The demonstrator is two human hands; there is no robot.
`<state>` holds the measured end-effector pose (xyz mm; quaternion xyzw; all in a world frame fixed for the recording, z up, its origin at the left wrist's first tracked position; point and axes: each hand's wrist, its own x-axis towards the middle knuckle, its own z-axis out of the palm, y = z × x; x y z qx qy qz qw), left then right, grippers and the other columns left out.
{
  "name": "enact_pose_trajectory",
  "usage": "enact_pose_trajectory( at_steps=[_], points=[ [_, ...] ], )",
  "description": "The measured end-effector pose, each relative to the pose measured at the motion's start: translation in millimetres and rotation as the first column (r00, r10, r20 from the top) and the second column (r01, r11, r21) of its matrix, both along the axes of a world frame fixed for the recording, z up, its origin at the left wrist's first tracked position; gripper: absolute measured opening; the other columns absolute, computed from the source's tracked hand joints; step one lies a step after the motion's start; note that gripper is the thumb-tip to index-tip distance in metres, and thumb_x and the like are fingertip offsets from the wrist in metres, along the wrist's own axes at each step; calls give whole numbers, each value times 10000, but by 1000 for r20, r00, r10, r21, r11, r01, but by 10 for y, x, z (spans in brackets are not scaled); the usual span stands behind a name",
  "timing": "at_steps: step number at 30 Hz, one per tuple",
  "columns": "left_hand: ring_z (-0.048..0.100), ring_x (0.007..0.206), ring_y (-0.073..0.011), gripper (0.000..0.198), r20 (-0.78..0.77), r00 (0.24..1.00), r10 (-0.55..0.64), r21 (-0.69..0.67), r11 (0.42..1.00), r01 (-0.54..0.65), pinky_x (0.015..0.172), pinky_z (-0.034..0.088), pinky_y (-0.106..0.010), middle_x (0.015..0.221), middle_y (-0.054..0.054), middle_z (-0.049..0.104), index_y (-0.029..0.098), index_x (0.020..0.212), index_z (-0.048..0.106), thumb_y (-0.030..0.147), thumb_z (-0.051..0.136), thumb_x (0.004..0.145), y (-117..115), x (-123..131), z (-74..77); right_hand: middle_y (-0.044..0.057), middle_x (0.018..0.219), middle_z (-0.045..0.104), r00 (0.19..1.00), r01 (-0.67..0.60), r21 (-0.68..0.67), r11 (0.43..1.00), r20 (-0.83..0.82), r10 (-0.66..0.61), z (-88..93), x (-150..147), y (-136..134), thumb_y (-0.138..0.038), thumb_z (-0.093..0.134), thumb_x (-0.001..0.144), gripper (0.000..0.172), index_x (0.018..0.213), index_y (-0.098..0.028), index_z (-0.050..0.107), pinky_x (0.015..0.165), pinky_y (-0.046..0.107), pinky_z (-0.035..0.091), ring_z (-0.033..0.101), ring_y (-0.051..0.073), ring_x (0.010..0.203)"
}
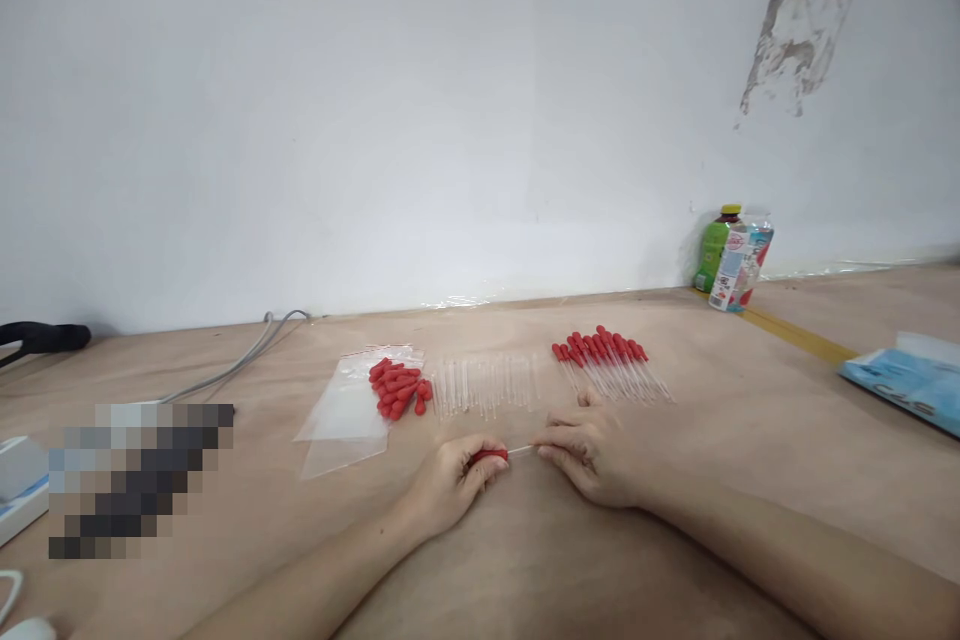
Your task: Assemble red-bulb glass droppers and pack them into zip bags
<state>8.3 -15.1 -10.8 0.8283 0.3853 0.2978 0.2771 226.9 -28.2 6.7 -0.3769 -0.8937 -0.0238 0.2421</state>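
Observation:
My left hand (448, 482) is closed around a red rubber bulb (489, 456). My right hand (589, 455) pinches the clear glass tube (520, 449) that runs from the bulb. Both hands rest on the brown table near its middle. Just beyond them lies a row of bare glass tubes (486, 383). Left of that row is a pile of loose red bulbs (400, 388) beside clear plastic bags (346, 415). To the right lies a row of finished droppers with red bulbs (609, 362).
A green bottle (713, 248) and a labelled bottle (739, 267) stand against the white wall at the back right. A blue packet (906, 380) lies at the right edge. A grey cable (238, 360) and a black object (41, 336) are at the left.

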Motion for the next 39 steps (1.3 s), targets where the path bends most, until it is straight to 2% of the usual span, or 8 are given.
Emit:
enact_pose_trajectory(
  at_steps=[11, 25, 30, 33, 35, 36, 38, 39],
  points=[
    [515, 555, -116, 197, -83, 997, 7, 149, 989, 5, 540, 395, -199, 606, 6, 590, 170, 820, 620, 281, 457, 827, -46, 0, 60, 2, 692, 611, 1000, -5, -88, 996, -14, 4, -45, -103, -24, -237, 319, 867, 280, 735, -185, 561, 682, 299, 253, 456, 108, 583],
    [537, 595, -127, 209, -191, 982, -14, 295, 953, 71, 563, 384, -209, 675, -13, 615, 176, 860, 618, 287, 442, 850, 17, -31, -4, -31, 690, 650, 999, -24, -224, 974, -41, 16, -62, -221, 14, -199, 320, 858, 293, 720, -202, 579, 752, 299, 272, 500, 101, 576],
    [542, 653, -140, 180, -202, 979, -40, 336, 936, 107, 608, 403, -223, 724, -21, 605, 179, 871, 601, 250, 437, 852, 45, -31, 30, -7, 696, 654, 1000, 24, -210, 977, 23, -20, 108, -218, -43, -224, 363, 837, 280, 706, -202, 609, 749, 296, 304, 525, 116, 606],
    [535, 695, -139, 258, -116, 993, 7, 308, 951, 29, 655, 426, -244, 855, -30, 589, 189, 1068, 508, 238, 495, 815, 51, -32, 26, 0, 615, 633, 998, 44, -263, 964, 58, -30, 263, -115, -17, -222, 413, 791, 249, 657, -187, 619, 656, 259, 335, 511, 112, 548],
    [517, 653, -123, 385, -70, 996, 61, 262, 964, -40, 631, 437, -243, 903, -34, 563, 185, 1156, 427, 229, 529, 787, 64, -38, 16, 5, 563, 607, 994, 107, -342, 934, 25, -105, 346, 24, 79, -234, 419, 771, 257, 610, -171, 609, 539, 222, 321, 495, 107, 503],
    [504, 625, -116, 371, -73, 995, 73, 239, 970, -54, 607, 436, -238, 889, -30, 554, 182, 1138, 438, 226, 531, 782, 73, -41, 13, 10, 553, 599, 983, 167, -374, 912, -9, -183, 378, 109, 151, -253, 414, 770, 271, 594, -165, 601, 502, 213, 308, 497, 110, 499],
    [493, 619, -114, 233, -111, 992, 55, 214, 976, -31, 588, 430, -230, 842, -24, 540, 176, 1017, 517, 223, 512, 789, 91, -45, 12, 14, 563, 599, 914, 333, -393, 857, -88, -396, 420, 289, 325, -310, 394, 776, 310, 590, -166, 596, 488, 209, 307, 516, 116, 512],
    [493, 630, -117, 170, -130, 991, 38, 213, 977, -10, 588, 426, -228, 819, -23, 534, 172, 950, 545, 222, 500, 794, 99, -46, 15, 18, 546, 592, 853, 445, -388, 807, -91, -514, 427, 373, 417, -326, 392, 769, 320, 579, -168, 595, 478, 214, 301, 516, 122, 502]
  ],
)
